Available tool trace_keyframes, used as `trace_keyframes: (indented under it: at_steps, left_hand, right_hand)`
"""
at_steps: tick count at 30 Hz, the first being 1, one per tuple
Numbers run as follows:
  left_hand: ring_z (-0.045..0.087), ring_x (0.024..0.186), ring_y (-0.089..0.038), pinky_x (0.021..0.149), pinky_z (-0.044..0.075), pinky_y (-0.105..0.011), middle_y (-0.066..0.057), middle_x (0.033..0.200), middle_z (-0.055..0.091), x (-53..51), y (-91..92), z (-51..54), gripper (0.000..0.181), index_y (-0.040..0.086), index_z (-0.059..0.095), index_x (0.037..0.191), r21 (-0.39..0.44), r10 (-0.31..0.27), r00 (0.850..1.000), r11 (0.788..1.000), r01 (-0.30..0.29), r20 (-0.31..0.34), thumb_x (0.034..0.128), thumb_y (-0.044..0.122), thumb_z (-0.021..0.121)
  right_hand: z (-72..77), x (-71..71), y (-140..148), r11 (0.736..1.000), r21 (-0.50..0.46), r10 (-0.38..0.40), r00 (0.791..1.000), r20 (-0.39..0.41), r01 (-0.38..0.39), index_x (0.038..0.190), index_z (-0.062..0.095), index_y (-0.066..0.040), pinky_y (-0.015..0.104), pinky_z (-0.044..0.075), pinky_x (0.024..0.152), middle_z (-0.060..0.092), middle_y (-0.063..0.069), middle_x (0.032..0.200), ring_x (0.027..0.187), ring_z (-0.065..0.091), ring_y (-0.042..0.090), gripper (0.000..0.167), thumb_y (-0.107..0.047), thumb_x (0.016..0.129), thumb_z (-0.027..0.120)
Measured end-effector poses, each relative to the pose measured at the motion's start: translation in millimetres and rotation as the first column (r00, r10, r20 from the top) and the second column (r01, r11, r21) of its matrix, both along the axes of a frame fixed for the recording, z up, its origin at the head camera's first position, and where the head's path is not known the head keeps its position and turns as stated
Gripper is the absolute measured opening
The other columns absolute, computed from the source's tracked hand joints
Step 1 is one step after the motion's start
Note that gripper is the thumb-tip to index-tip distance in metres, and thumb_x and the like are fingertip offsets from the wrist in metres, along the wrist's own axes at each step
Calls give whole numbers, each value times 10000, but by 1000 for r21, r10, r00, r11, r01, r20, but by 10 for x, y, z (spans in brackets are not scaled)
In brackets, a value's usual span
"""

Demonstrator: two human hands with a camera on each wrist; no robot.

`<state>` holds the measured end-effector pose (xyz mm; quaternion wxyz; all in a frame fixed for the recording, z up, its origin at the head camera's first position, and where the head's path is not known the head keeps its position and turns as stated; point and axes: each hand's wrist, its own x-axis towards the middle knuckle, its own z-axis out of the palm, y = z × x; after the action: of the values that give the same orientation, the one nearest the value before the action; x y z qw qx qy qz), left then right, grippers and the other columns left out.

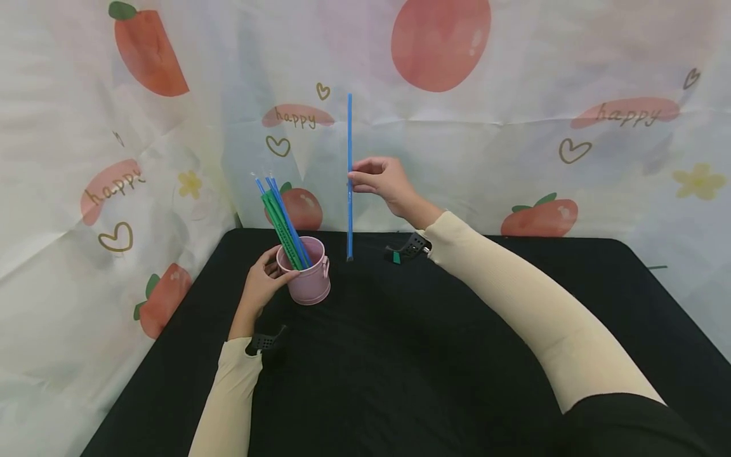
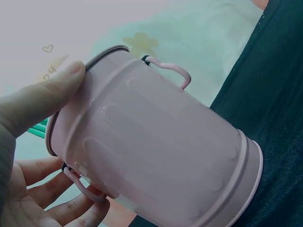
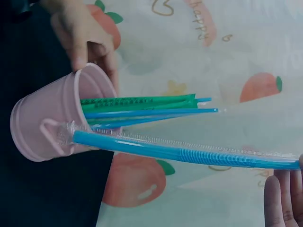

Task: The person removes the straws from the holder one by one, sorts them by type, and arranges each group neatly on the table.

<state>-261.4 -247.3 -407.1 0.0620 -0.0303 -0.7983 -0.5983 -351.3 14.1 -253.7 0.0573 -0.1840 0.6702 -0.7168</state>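
Straw (image 1: pixel 350 130): blue, sleeved in clear film (image 3: pixel 161 141), upright by the far edge of the counter (image 1: pixel 434 355), just right of the pink bucket (image 1: pixel 311 289); whether its lower end touches down, I cannot tell.
Right hand (image 1: pixel 388 184): fingers clamped on the straw partway up; I'd want that pinch light, since the tube would likely crease.
Left hand (image 1: pixel 263 282): thumb on the rim, fingers curled round the bucket's side by one handle (image 2: pixel 86 192); I'd ask only steadiness of it.
Bucket: on the counter near the far edge, toward the far left corner, mouth up.
Bundle: green-wrapped sticks (image 1: pixel 276 219) and blue straws (image 1: pixel 290 222) lean left inside; I judge the right side of the mouth freer.
Clearance: I'd lift the lower end above the rim before any sideways travel.
Snag: loose film could catch on the right handle (image 2: pixel 173 70), so I'd watch the right wrist view.
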Motion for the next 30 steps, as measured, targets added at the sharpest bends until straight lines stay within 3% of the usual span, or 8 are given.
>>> trace_keyframes:
  at_steps: [6, 15, 26, 30]
  left_hand:
    - [431, 1325, -324, 1104, 360, -444, -190, 1429, 416, -65, -20, -101, 696, 53, 340, 1433, -15, 7, 1000, 1000, -7, -28, 843, 132, 700]
    - [447, 1308, -325, 1096, 370, -453, -189, 1416, 429, -56, -5, -88, 690, 52, 348, 1428, -24, 17, 999, 1000, -17, -30, 840, 128, 701]
    - [437, 1315, -328, 1097, 368, -447, -198, 1423, 420, -42, -16, -72, 692, 46, 334, 1435, -30, 21, 1000, 999, -21, -21, 848, 130, 692]
    - [445, 1309, -322, 1093, 374, -440, -196, 1419, 426, -41, -17, -80, 700, 49, 333, 1436, -37, 21, 1000, 999, -22, -21, 844, 132, 697]
  right_hand:
    - [-78, 86, 261, 999, 52, -12, 999, 32, 11, 1081, 589, 106, 306, 578, 802, 655, -17, 824, 722, 671, 105, 243, -20, 876, 621]
    - [-264, 237, 682, 987, 156, 21, 997, 74, -32, 1076, 567, 80, 254, 571, 797, 676, -66, 790, 734, 672, 76, 227, -51, 894, 606]
    - [-539, 359, 1134, 966, 258, -13, 991, 132, -22, 1071, 582, 49, 258, 563, 821, 670, -92, 792, 754, 658, 51, 214, -86, 907, 603]
    - [-656, 381, 1270, 960, 278, -17, 988, 151, -26, 1127, 560, 93, 257, 565, 816, 676, -88, 813, 771, 663, 51, 289, -94, 910, 602]
